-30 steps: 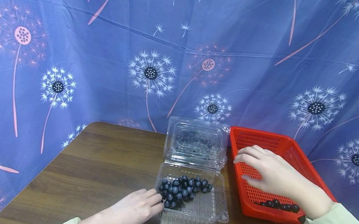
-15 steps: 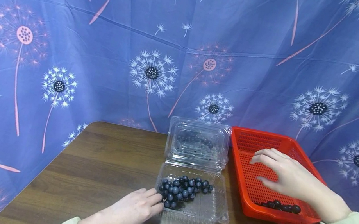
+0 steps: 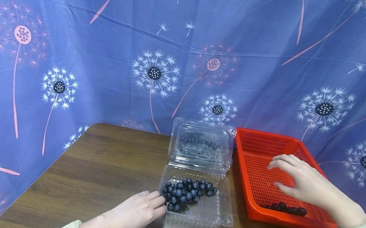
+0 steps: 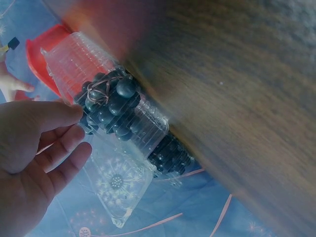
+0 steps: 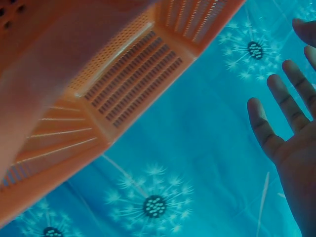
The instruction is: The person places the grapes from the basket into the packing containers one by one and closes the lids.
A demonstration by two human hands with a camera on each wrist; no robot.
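Since a second ago, my right hand has drawn farther to my right over the red basket, while my left hand has stayed at the near left corner of the clear plastic box. My right fingers are spread apart, thumb well away from them, holding nothing. My left fingers are bent, their tips close to the thumb at the box edge; I cannot tell whether they pinch it. One bunch of grapes lies in the box, mostly toward its left; a short row of grapes sits in the near end of the basket. Behind the box, its lid stands raised. I judge it best to steady that corner lightly, without pressing the fruit, and to lift the right hand clear of the basket's rim.
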